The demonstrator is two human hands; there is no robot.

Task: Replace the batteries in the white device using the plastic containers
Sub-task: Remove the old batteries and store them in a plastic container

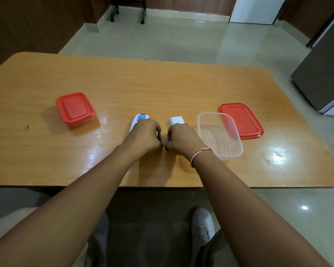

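Note:
The white device (pixel 140 118) lies face down in the middle of the wooden table (pixel 162 83), with a blue label showing; my left hand hides its near end. My left hand (pixel 143 136) pinches a dark battery (pixel 159 136). My right hand (pixel 183 138) pinches another dark battery (pixel 169 137). The two batteries are upright and a little apart. A white cover piece (pixel 176 120) lies just beyond my right hand. An open clear plastic container (pixel 219 134) stands to the right, with nothing in it. Its red lid (pixel 241 120) lies behind it.
A closed clear container with a red lid (pixel 75 108) stands at the left of the table. The table's near edge runs just below my forearms. A grey cabinet (pixel 324 74) stands on the floor at the right.

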